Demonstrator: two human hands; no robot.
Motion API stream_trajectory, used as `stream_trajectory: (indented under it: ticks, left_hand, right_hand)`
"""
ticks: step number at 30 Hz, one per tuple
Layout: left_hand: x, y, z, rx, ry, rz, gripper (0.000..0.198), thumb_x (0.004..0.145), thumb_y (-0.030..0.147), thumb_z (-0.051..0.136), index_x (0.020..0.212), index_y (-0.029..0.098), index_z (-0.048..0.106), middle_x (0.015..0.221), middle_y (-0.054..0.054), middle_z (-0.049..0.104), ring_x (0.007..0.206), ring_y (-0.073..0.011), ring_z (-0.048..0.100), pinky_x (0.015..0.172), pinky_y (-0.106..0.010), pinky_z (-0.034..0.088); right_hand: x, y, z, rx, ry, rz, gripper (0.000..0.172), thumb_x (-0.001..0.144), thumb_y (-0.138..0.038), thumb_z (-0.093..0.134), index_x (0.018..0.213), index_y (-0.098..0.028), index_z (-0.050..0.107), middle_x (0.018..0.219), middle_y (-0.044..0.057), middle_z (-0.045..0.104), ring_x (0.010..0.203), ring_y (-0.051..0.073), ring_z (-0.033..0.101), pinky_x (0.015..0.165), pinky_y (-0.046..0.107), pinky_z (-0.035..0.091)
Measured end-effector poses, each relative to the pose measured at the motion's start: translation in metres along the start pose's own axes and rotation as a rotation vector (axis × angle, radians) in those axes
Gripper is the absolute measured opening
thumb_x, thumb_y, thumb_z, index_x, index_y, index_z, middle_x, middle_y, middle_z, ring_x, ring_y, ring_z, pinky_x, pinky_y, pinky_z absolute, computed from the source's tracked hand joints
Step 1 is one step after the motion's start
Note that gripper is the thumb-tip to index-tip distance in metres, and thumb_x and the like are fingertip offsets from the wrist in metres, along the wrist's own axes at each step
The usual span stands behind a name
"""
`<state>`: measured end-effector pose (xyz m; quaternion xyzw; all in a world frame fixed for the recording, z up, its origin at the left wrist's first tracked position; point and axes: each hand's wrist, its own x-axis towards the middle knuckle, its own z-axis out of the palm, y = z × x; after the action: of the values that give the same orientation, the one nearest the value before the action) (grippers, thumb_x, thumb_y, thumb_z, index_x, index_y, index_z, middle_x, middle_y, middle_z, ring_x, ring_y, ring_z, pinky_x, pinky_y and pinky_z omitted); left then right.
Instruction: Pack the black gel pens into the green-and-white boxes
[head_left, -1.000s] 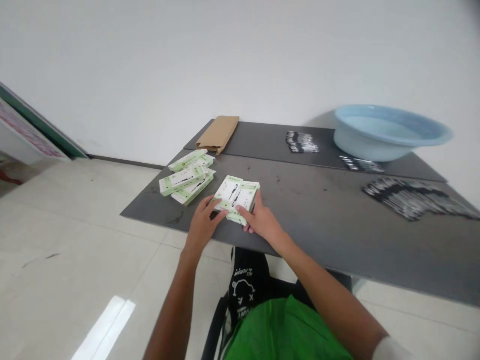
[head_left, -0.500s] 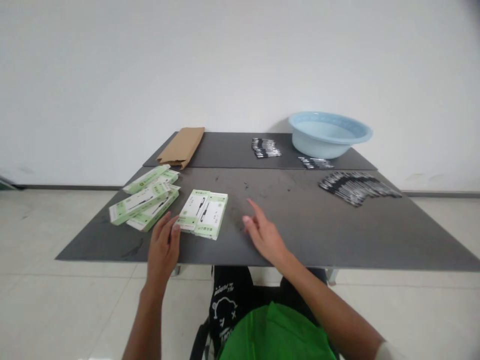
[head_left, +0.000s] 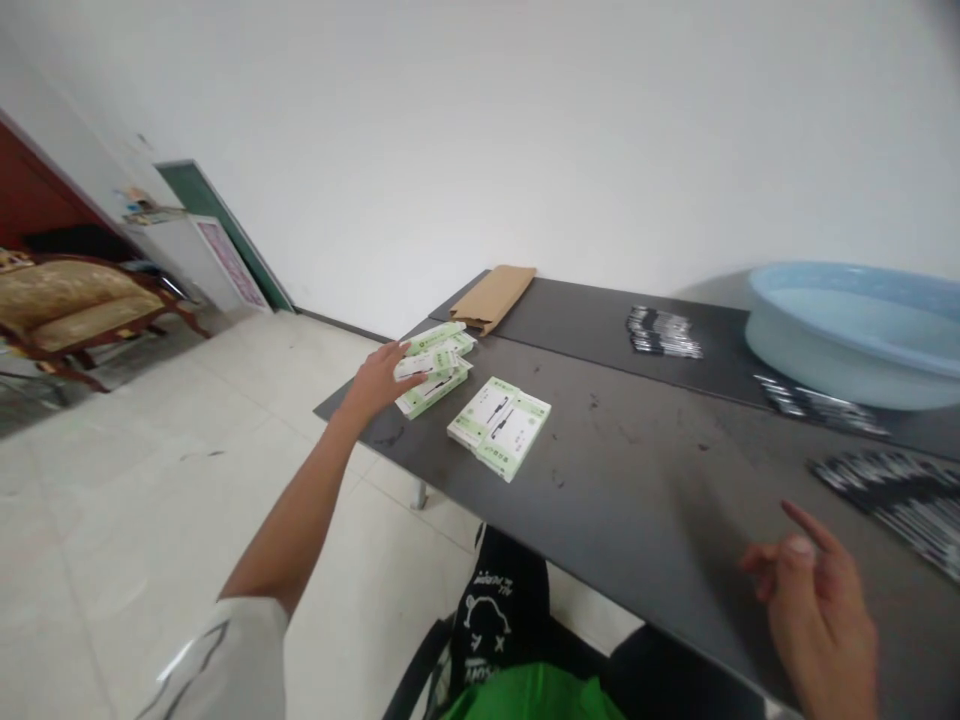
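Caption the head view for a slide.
Left hand on a loose pile of flat green-and-white cardboard boxes; right hand open above the dark grey table.

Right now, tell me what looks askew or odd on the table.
The box pile at the left hand lies fanned at mixed angles, unlike the neat box pair beside it. Dark smudges mark the table.

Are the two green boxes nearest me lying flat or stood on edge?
Flat: the two green boxes lie side by side, printed faces up.
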<state>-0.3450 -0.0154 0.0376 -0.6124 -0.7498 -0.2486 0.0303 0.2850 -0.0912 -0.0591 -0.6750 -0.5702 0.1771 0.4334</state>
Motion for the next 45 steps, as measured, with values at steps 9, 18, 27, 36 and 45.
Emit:
stream_trajectory:
  ticks: [9,18,27,36,45]
  left_hand:
    - [0.047,-0.016,-0.01,0.211,-0.444,-0.042,0.111,0.071,0.082,0.076,0.158,0.015,0.062,0.161,-0.022,0.067,0.139,-0.0403,0.069,0.112,-0.042,0.053]
    - [0.041,0.01,-0.013,0.3,-0.292,0.006,0.101,0.082,0.083,0.067,0.156,0.014,0.061,0.155,-0.022,0.071,0.138,-0.0439,0.066,0.117,-0.052,0.049]
    - [-0.097,0.164,0.032,-0.304,-0.393,0.479,0.085,0.08,0.074,0.085,0.151,0.031,0.07,0.149,-0.015,0.076,0.136,-0.0434,0.07,0.116,-0.061,0.057]
    - [-0.152,0.268,0.104,-0.862,-0.527,0.352,0.072,0.092,0.064,0.077,0.149,0.021,0.069,0.144,-0.019,0.076,0.13,-0.0398,0.074,0.11,-0.055,0.06]
    - [-0.156,0.28,0.126,-1.189,-0.551,0.1,0.087,0.089,0.079,0.075,0.147,0.014,0.069,0.146,-0.021,0.077,0.135,-0.043,0.073,0.116,-0.055,0.057]
  right_hand:
    - [0.001,-0.016,-0.001,0.085,-0.075,0.111,0.08,0.104,-0.084,0.037,0.14,-0.023,0.073,0.078,0.006,0.074,0.063,0.026,0.062,0.072,0.043,0.05]
    - [-0.002,-0.025,-0.004,0.079,-0.013,-0.021,0.061,0.105,-0.075,0.053,0.117,-0.023,0.083,0.074,0.003,0.07,0.067,0.021,0.065,0.067,0.034,0.05]
    - [0.085,0.04,-0.072,-0.402,0.219,-0.419,0.068,0.103,-0.076,0.06,0.131,-0.018,0.083,0.127,0.021,0.079,0.118,0.036,0.069,0.111,0.052,0.043]
    - [0.128,0.109,-0.092,-0.655,0.09,-0.349,0.041,0.102,-0.054,0.07,0.126,-0.025,0.087,0.128,0.017,0.076,0.116,0.036,0.065,0.105,0.052,0.047]
    - [0.149,0.103,-0.096,-0.658,-0.165,-0.208,0.035,0.108,-0.051,0.071,0.125,-0.02,0.074,0.119,0.007,0.076,0.104,0.022,0.074,0.098,0.046,0.063]
